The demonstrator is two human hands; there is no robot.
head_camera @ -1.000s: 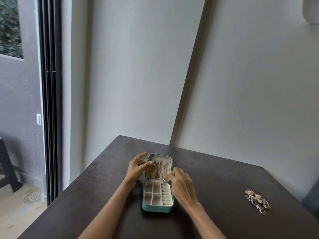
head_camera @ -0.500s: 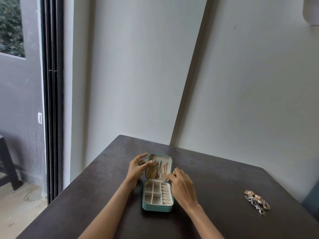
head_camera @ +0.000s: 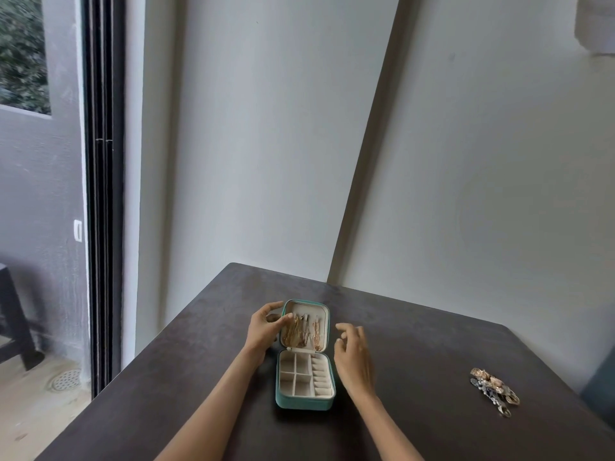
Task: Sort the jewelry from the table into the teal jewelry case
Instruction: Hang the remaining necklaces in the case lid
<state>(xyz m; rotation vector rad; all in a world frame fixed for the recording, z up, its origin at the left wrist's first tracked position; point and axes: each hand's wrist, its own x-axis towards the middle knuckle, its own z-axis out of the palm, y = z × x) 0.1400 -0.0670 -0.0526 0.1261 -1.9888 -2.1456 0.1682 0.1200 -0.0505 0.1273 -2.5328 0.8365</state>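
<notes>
Head view, near to far, all places reckoned from the teal jewelry case [head_camera: 304, 404]. Table [head_camera: 432, 377]: dark, matte; carries everything listed. Two bare forearms: entering from the near edge, one either side of the case. Case: lying open at mid-table; near half shows pale divided compartments and a row of ring slots; lid [head_camera: 324, 312] tilted up on the far side. Right hand [head_camera: 354, 356]: just right of the case, clear of it, fingers loosely curled and apart, holding nothing. Left hand [head_camera: 264, 331]: at the lid's left edge, thumb and fingers gripping that edge. Gold chains [head_camera: 301, 331]: hanging in a row inside the lid. Loose jewelry [head_camera: 494, 390]: small heap of gold and silver pieces, well right of the case. Pale wall [head_camera: 266, 161]: behind the table; dark sliding door frame [head_camera: 101, 194] far left.
</notes>
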